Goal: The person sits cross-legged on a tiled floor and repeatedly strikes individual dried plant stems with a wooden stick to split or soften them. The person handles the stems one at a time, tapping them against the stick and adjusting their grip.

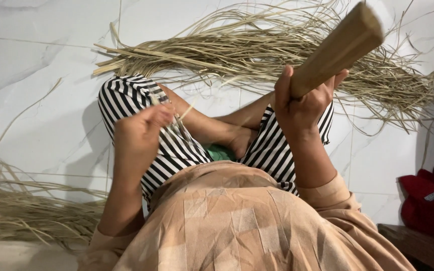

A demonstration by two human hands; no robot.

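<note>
Right hand (305,103) grips wooden block (340,47); left hand (144,125) pinches straw strip (179,118); white tiled floor (36,90).

The wooden block (338,46) is a long, pale tan bar with squared edges and a flat end — gripped at its lower end by the right hand (300,103), it tilts up and to the right, raised above the striped lap. The thin reed strip (186,111) is a narrow, straw-coloured sliver pinched in the fingertips of the left hand (141,128); it pokes out short and slanted — just above the left knee.
</note>
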